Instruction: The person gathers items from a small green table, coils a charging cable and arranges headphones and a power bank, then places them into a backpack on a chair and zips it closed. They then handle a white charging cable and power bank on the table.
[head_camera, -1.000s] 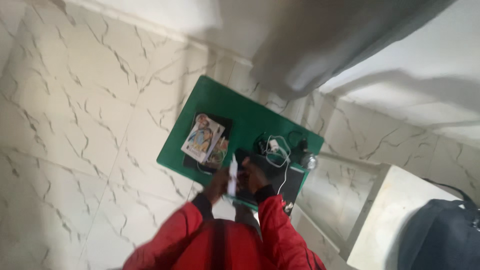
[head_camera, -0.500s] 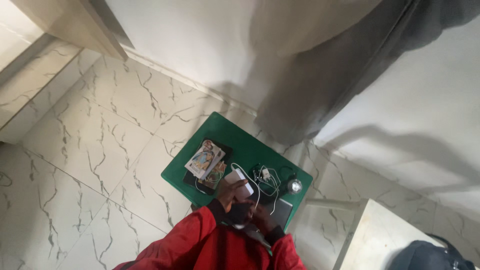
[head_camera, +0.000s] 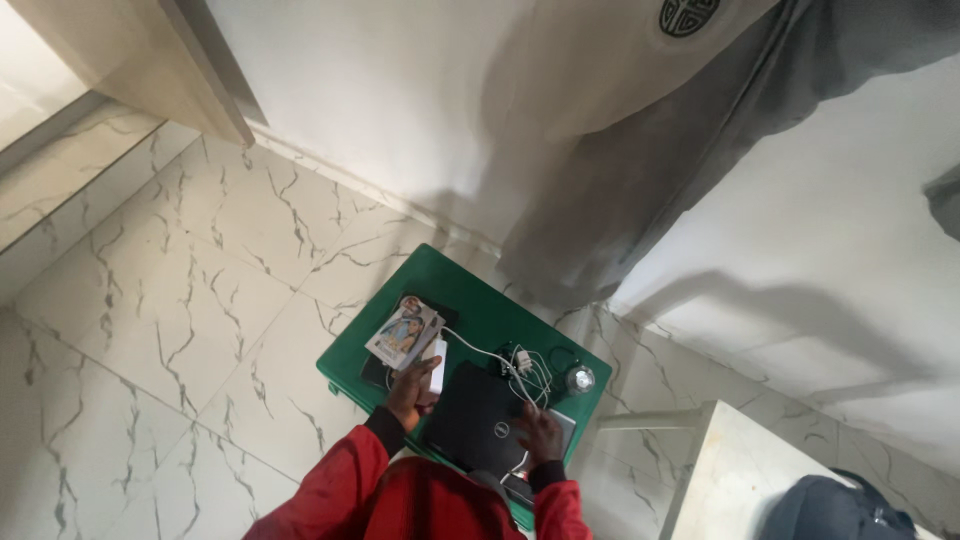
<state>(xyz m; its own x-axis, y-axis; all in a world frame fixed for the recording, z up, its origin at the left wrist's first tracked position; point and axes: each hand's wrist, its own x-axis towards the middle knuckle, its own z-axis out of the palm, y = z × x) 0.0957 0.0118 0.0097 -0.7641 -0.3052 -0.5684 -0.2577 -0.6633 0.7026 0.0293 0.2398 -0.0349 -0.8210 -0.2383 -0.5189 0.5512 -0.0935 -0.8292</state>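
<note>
Laptop (head_camera: 478, 420) came down flat and shut on the green table (head_camera: 470, 290), both hands now on it.
Right hand (head_camera: 540, 435) lay spread on the lid; left hand (head_camera: 412, 385) gripped a small white device (head_camera: 437, 366), no longer lifted between both hands, beside booklets (head_camera: 404, 332) and white cables (head_camera: 520, 365).

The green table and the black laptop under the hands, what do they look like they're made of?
The green table looks like moulded plastic: one even colour with a soft sheen, though painted wood is possible. The black laptop, closed, with the right hand on its lid, seems matte plastic or coated metal; it shows no glare.
</note>
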